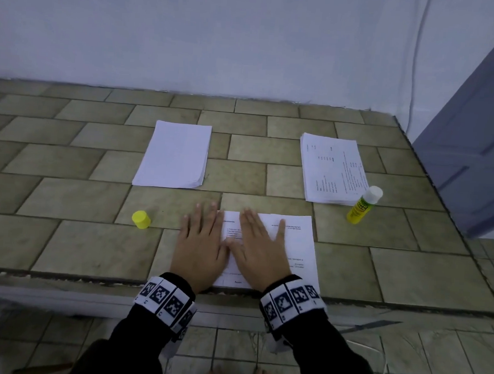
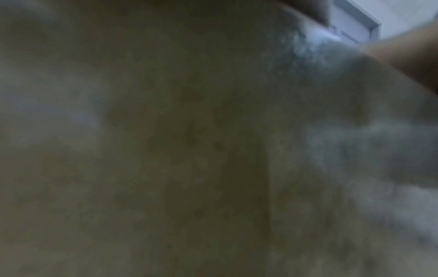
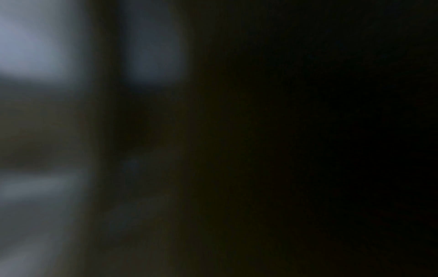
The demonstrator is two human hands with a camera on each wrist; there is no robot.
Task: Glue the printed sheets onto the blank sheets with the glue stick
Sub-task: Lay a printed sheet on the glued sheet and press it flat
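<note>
At the near edge of a tiled counter point(image 1: 62, 250), left hand point(image 1: 200, 249) and right hand point(image 1: 260, 254), fingers spread flat, press a thin white printed sheet point(image 1: 297, 242) (light, floppy, probably best lifted by a corner)

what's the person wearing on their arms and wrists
Both arms are in black long sleeves. Each wrist carries a white band printed with square black-and-white coded markers; the right one matches it. The left hand and right hand are bare, without gloves.
</note>
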